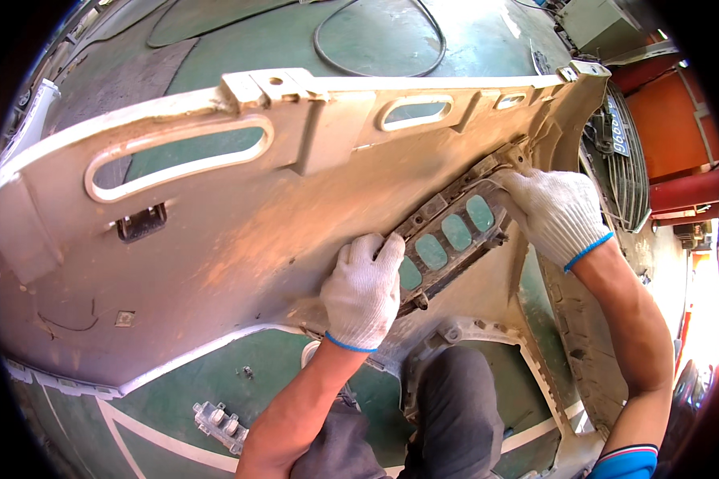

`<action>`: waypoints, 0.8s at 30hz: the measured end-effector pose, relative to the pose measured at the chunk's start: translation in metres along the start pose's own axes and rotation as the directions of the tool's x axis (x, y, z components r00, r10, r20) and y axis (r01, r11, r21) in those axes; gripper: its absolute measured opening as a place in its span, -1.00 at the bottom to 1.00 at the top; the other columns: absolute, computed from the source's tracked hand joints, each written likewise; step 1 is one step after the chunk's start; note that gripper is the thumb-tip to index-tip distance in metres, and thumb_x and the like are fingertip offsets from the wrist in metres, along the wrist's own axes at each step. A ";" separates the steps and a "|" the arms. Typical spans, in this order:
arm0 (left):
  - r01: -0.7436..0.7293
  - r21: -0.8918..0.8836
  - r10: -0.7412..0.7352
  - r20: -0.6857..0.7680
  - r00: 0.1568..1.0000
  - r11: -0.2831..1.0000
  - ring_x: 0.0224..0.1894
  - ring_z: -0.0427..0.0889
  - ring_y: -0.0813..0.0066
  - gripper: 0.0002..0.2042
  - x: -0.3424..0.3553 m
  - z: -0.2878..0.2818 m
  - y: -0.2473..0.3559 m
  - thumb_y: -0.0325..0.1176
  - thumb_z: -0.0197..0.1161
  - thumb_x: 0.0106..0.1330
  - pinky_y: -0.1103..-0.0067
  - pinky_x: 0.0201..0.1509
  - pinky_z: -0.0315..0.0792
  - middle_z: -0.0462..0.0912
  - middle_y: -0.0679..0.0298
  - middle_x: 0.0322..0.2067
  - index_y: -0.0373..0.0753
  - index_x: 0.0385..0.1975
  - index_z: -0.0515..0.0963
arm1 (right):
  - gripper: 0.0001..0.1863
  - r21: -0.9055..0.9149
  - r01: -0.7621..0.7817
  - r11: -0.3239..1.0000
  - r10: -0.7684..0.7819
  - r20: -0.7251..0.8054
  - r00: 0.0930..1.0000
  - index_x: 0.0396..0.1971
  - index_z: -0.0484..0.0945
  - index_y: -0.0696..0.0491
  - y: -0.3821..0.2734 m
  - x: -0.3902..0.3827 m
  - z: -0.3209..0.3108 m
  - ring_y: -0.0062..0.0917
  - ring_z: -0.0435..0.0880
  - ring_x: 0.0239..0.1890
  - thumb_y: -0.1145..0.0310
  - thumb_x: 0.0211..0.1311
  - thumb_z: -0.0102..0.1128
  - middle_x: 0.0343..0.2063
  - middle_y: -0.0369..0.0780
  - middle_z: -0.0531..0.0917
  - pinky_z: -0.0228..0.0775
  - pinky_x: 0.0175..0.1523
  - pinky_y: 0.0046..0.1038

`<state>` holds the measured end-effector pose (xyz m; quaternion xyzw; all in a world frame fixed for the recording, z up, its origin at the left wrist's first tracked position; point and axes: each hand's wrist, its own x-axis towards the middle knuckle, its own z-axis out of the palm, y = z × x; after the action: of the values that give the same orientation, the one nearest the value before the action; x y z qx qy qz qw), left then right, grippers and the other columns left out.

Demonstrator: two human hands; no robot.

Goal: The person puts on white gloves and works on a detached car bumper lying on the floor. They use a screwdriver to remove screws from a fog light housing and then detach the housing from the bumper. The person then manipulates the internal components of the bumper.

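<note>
A large car bumper cover [240, 239] stretches across the view with its dusty inner side toward me. Against its right half lies a dark plastic vent panel [444, 242], slanted, with several oval openings that show green floor. My left hand [363, 291], in a white knit glove with a blue cuff, curls its fingers over the panel's lower left end. At the upper right end, my right hand [558, 211], gloved the same way, grips the panel's corner. Its fingertips are partly hidden behind the edge.
A small grey plastic part [220, 427] lies on the green floor [176, 391] at lower left. Beyond the bumper is a looped black hose [318, 36]. A car grille [627, 160] with a blue plate stands at right, near an orange panel [667, 128]. My knees are below the bumper.
</note>
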<state>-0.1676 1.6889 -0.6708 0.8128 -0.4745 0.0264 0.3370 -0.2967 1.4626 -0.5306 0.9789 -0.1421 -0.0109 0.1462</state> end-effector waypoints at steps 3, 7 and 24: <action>-0.021 0.000 0.021 -0.028 0.999 1.000 -0.13 0.68 0.10 -0.67 -0.003 0.001 -0.001 -0.46 0.40 0.20 0.29 -0.19 0.66 0.63 0.27 -0.12 -0.03 -0.02 0.69 | -0.76 -0.052 -0.005 0.999 0.011 0.098 0.995 -0.30 0.67 -0.01 0.007 0.005 -0.003 -0.14 0.75 -0.42 0.13 0.42 0.25 -0.50 -0.10 0.70 0.54 -0.33 -0.13; -0.007 -0.005 0.007 -0.017 1.000 1.000 -0.12 0.69 0.10 -0.67 -0.003 0.000 0.001 -0.45 0.40 0.22 0.29 -0.18 0.67 0.64 0.26 -0.10 -0.03 0.00 0.69 | -0.76 -0.128 0.022 0.991 -0.002 0.148 0.989 -0.41 0.68 -0.01 0.006 0.015 -0.004 -0.18 0.79 -0.42 0.16 0.37 0.26 -0.50 -0.11 0.73 0.56 -0.36 -0.13; -0.030 -0.051 0.025 -0.085 0.996 0.998 -0.14 0.68 0.11 -0.70 -0.006 0.006 -0.004 -0.40 0.45 0.23 0.30 -0.21 0.65 0.65 0.24 -0.11 -0.03 -0.03 0.71 | -0.70 -0.136 -0.033 0.990 0.078 0.346 0.935 -0.38 0.77 0.03 -0.014 0.027 0.004 -0.16 0.83 -0.36 0.15 0.43 0.22 -0.48 -0.09 0.77 0.63 -0.30 -0.14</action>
<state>-0.1696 1.6915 -0.6797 0.7953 -0.4715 0.0529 0.3775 -0.2672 1.4665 -0.5376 0.9455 -0.1925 -0.1902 0.1811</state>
